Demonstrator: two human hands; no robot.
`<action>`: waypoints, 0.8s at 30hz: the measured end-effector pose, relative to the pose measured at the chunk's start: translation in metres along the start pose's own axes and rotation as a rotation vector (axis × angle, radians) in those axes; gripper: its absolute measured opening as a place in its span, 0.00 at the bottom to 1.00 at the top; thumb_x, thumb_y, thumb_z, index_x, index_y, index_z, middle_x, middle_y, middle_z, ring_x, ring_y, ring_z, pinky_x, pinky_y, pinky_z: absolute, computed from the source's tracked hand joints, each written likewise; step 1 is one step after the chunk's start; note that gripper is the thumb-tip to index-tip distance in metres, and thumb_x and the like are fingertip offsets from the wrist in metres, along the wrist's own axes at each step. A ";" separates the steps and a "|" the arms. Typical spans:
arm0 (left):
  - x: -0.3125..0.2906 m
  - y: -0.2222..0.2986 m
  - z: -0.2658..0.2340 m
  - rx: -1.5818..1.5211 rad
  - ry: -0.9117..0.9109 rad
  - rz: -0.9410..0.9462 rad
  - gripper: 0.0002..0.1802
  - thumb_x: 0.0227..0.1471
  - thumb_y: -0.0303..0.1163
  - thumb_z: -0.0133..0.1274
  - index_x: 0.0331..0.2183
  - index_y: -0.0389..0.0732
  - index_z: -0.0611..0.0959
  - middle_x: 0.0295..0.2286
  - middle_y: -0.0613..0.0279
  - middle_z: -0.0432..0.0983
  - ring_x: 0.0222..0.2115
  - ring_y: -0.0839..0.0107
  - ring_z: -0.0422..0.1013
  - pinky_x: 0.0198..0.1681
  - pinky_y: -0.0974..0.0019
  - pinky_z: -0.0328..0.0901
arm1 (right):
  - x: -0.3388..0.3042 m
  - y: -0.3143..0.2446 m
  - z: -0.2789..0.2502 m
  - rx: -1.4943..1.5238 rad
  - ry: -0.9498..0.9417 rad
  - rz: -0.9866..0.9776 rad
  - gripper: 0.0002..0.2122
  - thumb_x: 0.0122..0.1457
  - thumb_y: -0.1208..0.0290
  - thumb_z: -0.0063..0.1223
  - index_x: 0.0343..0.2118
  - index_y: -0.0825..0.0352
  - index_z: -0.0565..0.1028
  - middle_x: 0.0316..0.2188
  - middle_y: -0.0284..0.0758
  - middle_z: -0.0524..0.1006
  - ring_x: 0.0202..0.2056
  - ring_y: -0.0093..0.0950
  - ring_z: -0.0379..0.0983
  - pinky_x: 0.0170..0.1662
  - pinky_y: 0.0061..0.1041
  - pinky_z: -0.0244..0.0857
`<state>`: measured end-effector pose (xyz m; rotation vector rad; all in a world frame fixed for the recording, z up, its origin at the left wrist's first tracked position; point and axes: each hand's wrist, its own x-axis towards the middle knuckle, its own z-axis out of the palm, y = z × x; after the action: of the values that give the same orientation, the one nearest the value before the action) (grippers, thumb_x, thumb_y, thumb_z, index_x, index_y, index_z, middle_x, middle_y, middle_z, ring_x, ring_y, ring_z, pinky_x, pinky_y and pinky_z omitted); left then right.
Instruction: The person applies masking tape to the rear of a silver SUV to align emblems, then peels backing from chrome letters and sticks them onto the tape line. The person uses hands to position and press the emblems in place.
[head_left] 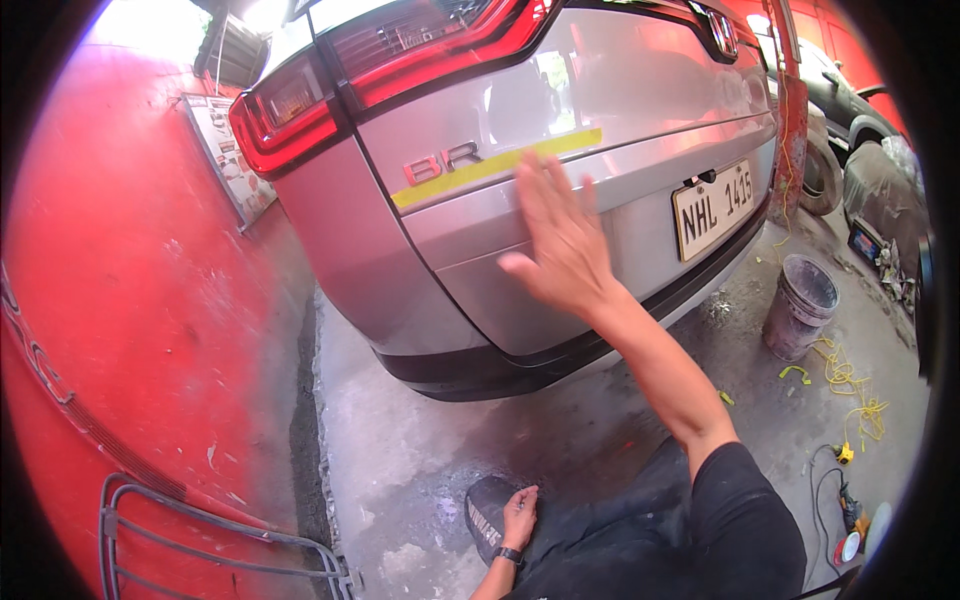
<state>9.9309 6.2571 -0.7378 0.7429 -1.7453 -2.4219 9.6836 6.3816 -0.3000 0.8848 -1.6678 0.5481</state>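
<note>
The silver car's tailgate (480, 290) fills the middle of the view. A strip of yellow masking tape (450, 185) runs along it, just under chrome emblem letters (428, 167). My right hand (562, 240) is raised flat in front of the tailgate, fingers stretched out, with the fingertips over the tape. Whether the palm touches the panel I cannot tell; nothing shows in it. Low down, my left hand (519, 518), with a dark band at the wrist, rests by dark fabric with pale print (482, 512). Its fingers are curled together, and what they hold, if anything, is too small to name.
A red wall (150, 280) stands at the left, with a metal frame (220, 535) below it. To the right are a dirty bucket (800, 305), a yellow cord (845, 375) and a power tool (852, 520) on the concrete floor. A licence plate (715, 210) sits on the car.
</note>
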 end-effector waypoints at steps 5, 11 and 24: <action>0.004 0.000 -0.014 -0.361 -0.027 -0.203 0.11 0.66 0.35 0.54 0.45 0.40 0.82 0.18 0.80 0.54 0.15 0.85 0.51 0.18 0.76 0.47 | -0.185 -0.021 -0.029 0.200 -0.144 0.137 0.33 0.69 0.49 0.44 0.67 0.73 0.62 0.70 0.53 0.58 0.71 0.57 0.48 0.70 0.62 0.37; 0.018 -0.012 0.017 -0.927 -0.140 -0.512 0.15 0.68 0.44 0.49 0.40 0.41 0.79 0.15 0.74 0.55 0.15 0.78 0.53 0.20 0.71 0.51 | -0.417 -0.108 -0.063 0.602 -0.634 0.818 0.15 0.61 0.68 0.61 0.49 0.70 0.80 0.56 0.52 0.73 0.62 0.53 0.64 0.65 0.46 0.59; 0.020 0.022 0.064 -0.981 -0.325 -0.523 0.18 0.65 0.44 0.53 0.43 0.36 0.80 0.26 0.66 0.71 0.25 0.74 0.67 0.29 0.69 0.64 | -0.380 -0.095 -0.076 0.565 -0.596 0.644 0.12 0.58 0.70 0.64 0.43 0.69 0.82 0.53 0.50 0.75 0.60 0.52 0.67 0.61 0.45 0.64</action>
<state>9.8817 6.2993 -0.7088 0.7136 -0.1906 -3.3464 9.8442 6.4832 -0.6508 0.9513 -2.4208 1.3414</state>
